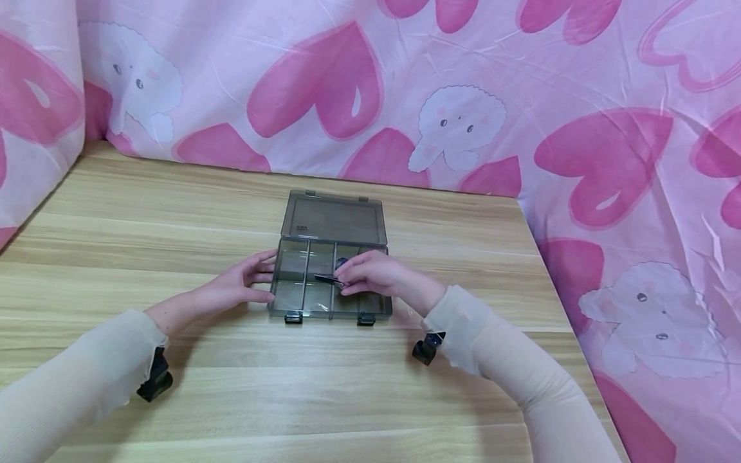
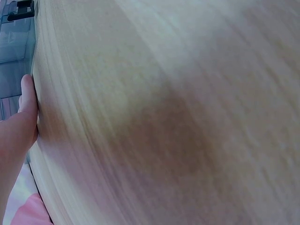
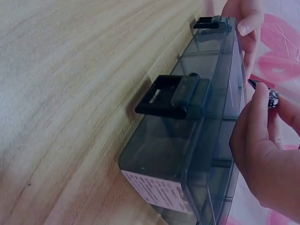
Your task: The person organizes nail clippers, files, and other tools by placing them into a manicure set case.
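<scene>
A transparent grey plastic compartment box [image 1: 305,315] lies on the table with its lid [image 1: 336,218] folded back. My left hand [image 1: 237,281] rests against the box's left side, its fingers extended and thumb near the front corner. Over the right-hand compartments, my right hand [image 1: 373,273] pinches a small black pointed piece [image 1: 325,278] between thumb and fingers. Shiny silver parts show on that piece [image 3: 273,98] in the right wrist view; its exact kind cannot be told. A dark rounded shape [image 1: 342,262] shows beside the right fingertips, partly hidden.
Two dark latches, one at left [image 1: 293,317] and one at right [image 1: 366,319], jut from the box's front. A printed label [image 3: 157,191] is on its end wall. The wood-grain table [image 1: 289,392] meets a pink patterned cloth [image 1: 220,83] behind and at the sides.
</scene>
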### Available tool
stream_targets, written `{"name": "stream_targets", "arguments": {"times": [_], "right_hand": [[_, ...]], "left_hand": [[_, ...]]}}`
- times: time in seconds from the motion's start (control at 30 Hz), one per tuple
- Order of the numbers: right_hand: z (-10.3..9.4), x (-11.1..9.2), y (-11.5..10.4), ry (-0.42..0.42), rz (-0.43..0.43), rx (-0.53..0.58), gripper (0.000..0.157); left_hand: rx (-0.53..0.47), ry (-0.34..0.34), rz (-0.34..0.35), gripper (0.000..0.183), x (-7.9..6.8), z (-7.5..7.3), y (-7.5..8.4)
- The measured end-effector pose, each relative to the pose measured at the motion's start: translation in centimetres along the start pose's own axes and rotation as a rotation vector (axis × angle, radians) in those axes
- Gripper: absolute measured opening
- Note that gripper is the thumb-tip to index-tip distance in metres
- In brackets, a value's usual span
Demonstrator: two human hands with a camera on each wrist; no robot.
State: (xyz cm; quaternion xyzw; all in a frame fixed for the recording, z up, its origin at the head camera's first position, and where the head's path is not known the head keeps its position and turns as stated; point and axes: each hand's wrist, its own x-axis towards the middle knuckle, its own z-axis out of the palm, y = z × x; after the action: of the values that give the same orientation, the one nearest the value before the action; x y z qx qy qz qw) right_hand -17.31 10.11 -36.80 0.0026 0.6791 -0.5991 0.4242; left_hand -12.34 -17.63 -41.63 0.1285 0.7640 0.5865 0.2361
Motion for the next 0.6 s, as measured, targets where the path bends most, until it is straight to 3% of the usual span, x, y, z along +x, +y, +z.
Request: {"name": "stream_targets", "arguments": {"times": [0.37, 0.5, 0.6], "right_hand": [[0.7, 0.1, 0.0, -0.048, -0.007, 0.009, 0.035], [-0.1, -0.2, -0.2, -0.046, -0.057, -0.03, 0.036], [-1.3, -0.8, -0.3, 0.008, -0.104, -0.085, 0.036]], "left_hand": [[-0.006, -0.005, 0.008, 0.088, 0.0, 0.0, -0.2], [-0.015, -0.009, 0.0, 0.088, 0.0, 0.0, 0.0], [-0.02, -0.009, -0.004, 0.089, 0.0, 0.0, 0.0]]}}
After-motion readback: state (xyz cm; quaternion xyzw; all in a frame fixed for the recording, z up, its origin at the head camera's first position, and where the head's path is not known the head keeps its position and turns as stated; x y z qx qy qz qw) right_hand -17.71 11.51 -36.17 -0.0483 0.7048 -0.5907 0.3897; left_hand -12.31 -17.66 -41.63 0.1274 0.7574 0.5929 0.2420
